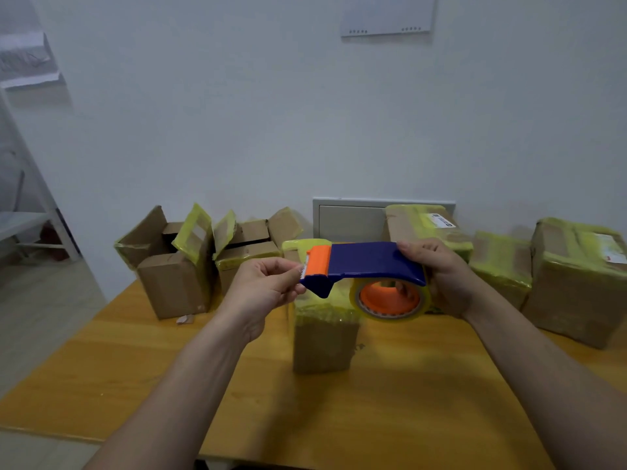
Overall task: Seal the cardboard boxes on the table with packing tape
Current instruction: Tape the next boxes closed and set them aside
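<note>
A blue and orange tape dispenser point(364, 262) with a roll of clear yellowish tape point(390, 300) is held up above the wooden table point(135, 361). My right hand point(441, 276) grips its rear end around the roll. My left hand point(268, 288) pinches at the toothed orange cutter end, fingers curled; the tape end there is too small to make out. Directly below stands a tall cardboard box point(324, 337), its top wrapped in yellowish tape.
Two boxes with raised flaps point(173, 266) point(247, 245) stand at the back left. Taped boxes point(427, 225) point(500, 266) point(576, 283) line the back right. A scrap point(185, 319) lies by the left box. The wall is close behind; the table's left edge drops to the floor.
</note>
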